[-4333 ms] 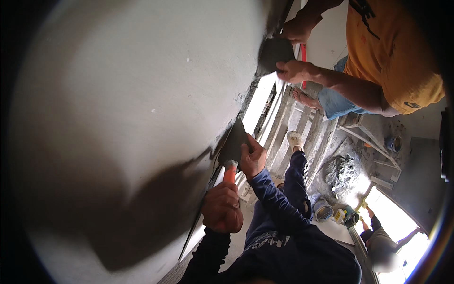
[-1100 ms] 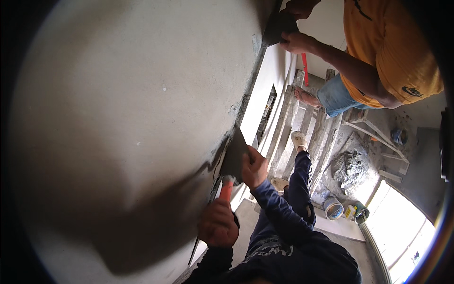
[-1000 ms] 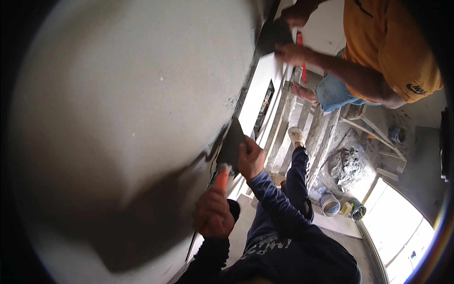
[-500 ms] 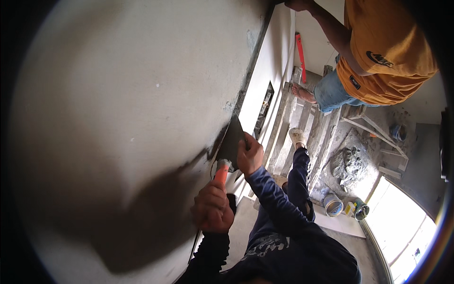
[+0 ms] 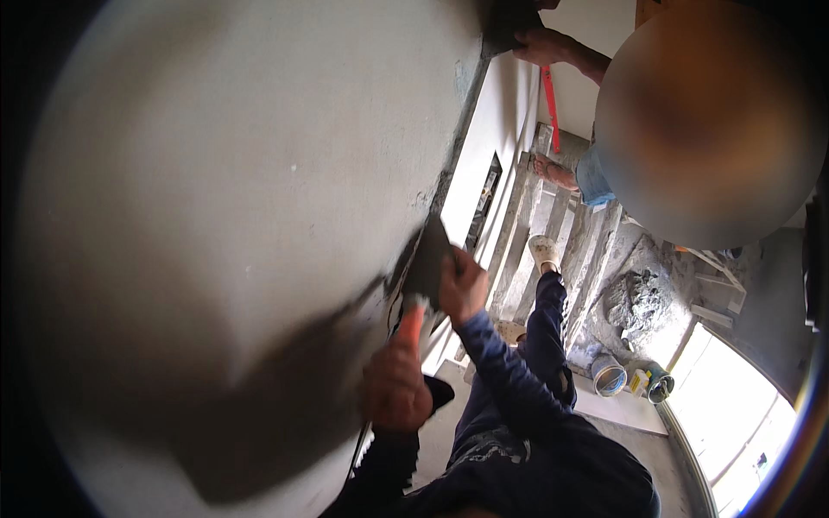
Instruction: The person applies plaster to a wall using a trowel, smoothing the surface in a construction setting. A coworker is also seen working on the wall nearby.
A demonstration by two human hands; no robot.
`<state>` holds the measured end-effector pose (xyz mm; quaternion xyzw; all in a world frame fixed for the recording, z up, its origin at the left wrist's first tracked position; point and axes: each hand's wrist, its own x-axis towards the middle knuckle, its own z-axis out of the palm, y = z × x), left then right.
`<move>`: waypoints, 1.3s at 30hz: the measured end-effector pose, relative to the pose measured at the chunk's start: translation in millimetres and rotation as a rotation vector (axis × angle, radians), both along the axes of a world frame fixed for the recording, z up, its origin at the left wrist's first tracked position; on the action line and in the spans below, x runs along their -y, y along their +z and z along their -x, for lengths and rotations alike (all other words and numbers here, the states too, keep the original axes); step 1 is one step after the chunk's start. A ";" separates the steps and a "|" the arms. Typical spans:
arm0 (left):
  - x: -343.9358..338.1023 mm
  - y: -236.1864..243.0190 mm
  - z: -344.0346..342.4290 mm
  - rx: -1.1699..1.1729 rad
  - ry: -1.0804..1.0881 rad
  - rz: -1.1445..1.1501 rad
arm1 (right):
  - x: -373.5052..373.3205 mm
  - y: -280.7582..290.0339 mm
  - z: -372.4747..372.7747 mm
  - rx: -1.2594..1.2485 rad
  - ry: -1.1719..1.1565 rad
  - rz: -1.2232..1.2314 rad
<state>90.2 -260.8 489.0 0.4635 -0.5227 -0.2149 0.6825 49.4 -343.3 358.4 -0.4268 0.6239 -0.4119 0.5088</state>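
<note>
My left hand (image 5: pixel 395 390) grips the trowel (image 5: pixel 426 259) by its handle (image 5: pixel 410 330) while my right hand (image 5: pixel 465 287) pinches its blade (image 5: pixel 429 269) at the edge (image 5: pixel 446 177) of the wall (image 5: pixel 259 190), where I should hold it flat and press evenly.

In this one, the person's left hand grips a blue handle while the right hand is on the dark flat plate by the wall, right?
Not quite: the handle is orange, not blue, as the head view shows. The left hand does grip it, and the right hand is on the dark flat plate by the wall.
</note>
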 end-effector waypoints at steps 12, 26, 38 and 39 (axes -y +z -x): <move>52.8 -0.3 4.3 0.039 -0.028 -0.016 | 41.1 -3.9 6.4 0.078 0.058 -0.121; 30.6 -7.5 9.8 0.052 -0.071 0.125 | 31.4 -5.9 7.7 -0.020 -0.037 0.128; 65.7 -1.7 14.9 -0.002 0.019 0.071 | 51.9 -8.2 6.0 -0.003 -0.023 -0.006; 74.2 -3.2 11.9 -0.012 0.032 0.090 | 64.1 -3.0 4.8 -0.010 -0.024 -0.038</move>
